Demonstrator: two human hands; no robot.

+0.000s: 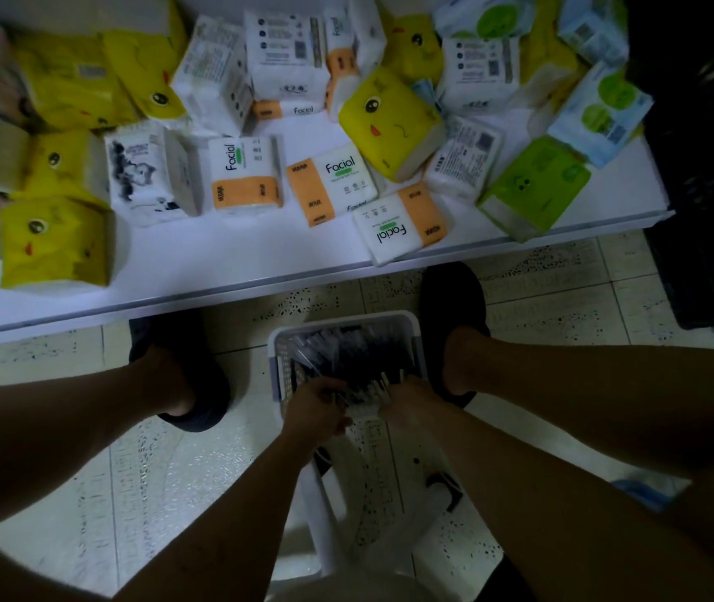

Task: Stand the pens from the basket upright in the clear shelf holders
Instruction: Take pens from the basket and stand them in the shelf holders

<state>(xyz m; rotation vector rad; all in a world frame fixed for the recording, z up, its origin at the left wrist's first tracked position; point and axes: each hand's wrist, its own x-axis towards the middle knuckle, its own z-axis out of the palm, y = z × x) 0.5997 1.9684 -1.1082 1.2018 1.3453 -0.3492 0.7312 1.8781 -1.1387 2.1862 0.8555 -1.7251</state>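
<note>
My left hand [316,408] and right hand [409,404] meet at the near end of the floor basket [279,341], both curled round a bundle of pens [368,391]. Their long axes point roughly away from me; no clear holders are in view.

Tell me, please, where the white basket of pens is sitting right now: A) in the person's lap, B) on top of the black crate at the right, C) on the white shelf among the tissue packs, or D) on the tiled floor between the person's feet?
D: the basket stands on the tiled floor between the two dark shoes, below the shelf, with the left hand and right hand gripping pens in it.
</note>
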